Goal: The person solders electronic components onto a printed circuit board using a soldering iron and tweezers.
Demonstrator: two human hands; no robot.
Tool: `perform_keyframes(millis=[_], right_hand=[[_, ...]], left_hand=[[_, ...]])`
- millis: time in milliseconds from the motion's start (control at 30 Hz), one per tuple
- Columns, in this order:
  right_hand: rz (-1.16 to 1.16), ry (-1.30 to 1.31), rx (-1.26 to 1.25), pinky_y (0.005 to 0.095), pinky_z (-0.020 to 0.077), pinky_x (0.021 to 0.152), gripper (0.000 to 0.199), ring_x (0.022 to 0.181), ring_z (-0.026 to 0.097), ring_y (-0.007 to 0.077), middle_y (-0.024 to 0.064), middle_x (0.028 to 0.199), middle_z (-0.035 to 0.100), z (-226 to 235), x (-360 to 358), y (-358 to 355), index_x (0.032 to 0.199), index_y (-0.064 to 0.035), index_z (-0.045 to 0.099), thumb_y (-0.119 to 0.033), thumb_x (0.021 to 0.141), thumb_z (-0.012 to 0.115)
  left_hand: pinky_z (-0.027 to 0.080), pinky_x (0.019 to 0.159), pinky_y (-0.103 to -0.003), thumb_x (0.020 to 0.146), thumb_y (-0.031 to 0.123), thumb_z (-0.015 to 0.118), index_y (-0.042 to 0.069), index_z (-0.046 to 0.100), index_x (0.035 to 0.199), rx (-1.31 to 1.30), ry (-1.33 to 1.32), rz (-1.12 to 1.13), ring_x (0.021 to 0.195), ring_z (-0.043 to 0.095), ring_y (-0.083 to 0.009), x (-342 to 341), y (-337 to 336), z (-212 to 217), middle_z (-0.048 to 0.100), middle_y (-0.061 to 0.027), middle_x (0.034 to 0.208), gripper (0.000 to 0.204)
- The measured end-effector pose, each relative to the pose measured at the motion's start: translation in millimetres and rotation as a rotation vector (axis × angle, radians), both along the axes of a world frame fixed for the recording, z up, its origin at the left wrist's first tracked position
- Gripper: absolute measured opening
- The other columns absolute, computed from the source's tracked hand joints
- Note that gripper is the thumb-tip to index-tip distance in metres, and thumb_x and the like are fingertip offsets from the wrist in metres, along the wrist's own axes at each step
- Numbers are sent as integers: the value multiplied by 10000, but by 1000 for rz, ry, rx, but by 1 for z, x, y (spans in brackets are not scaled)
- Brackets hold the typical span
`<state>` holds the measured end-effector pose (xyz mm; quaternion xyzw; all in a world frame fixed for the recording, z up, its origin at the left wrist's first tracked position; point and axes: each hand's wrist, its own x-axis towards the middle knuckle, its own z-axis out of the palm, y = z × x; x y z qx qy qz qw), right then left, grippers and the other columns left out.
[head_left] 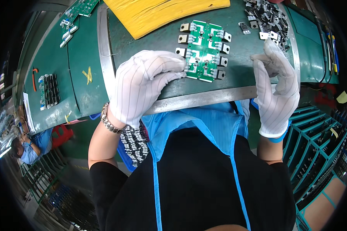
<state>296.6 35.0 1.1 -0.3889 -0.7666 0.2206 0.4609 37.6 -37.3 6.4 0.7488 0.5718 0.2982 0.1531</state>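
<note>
The left hand (142, 86) is pressing its fingertips on the green circuit board (202, 51), steadying it against the table (204, 96). The right hand (275, 90) is pinching a small metal part (258, 59) just right of the board, grip clenched on it.

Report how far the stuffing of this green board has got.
Done: metal-tabbed parts already sit along both sides of the green circuit board. In hand: the left hand steadies the board's left edge; the right hand pinches something small, hard to make out. Left: a pile of loose parts waits at the table's far right.
</note>
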Motion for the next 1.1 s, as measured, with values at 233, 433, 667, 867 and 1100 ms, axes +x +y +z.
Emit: perform_keyframes(millis=[233, 433, 667, 867, 1100], right_hand=[[27, -57, -21, 247, 543, 716, 370, 763, 659, 121, 86, 1046, 734, -1, 0, -2, 1204, -30, 675, 3, 845, 758], [38, -70, 12, 252, 537, 709, 362, 741, 651, 125, 73, 1021, 737, 0, 0, 3, 1199, -34, 677, -4, 847, 754], [45, -105, 76, 256, 537, 706, 353, 735, 654, 137, 80, 1064, 731, 3, -4, 5, 1183, -35, 678, -1, 840, 754], [98, -193, 10, 265, 552, 803, 315, 973, 710, 168, 150, 1256, 677, 5, 2, 1, 1231, 9, 615, 27, 920, 663], [65, -95, 44, 266, 545, 731, 358, 805, 668, 153, 97, 1079, 715, -1, -2, 3, 1209, -22, 661, 6, 859, 732]], left_hand=[[545, 824, -318, 763, 135, 766, 126, 748, 932, 52, 11, -1, 945, 695, -226, -2, 2, -7, 735, -32, 980, 170], [563, 800, -314, 733, 89, 790, 78, 743, 915, 85, 54, -15, 918, 709, -221, -2, 2, -6, 744, -50, 964, 187], [559, 785, -307, 734, 76, 778, 95, 739, 911, 96, 53, -30, 905, 706, -217, -2, 2, -7, 742, -48, 958, 182], [557, 786, -305, 739, 55, 762, 105, 735, 925, 110, 88, -30, 915, 705, -220, -2, 0, -7, 738, -44, 976, 195], [559, 788, -309, 733, 44, 764, 104, 732, 932, 94, 86, -24, 921, 706, -225, -1, 0, -6, 738, -46, 979, 211]])
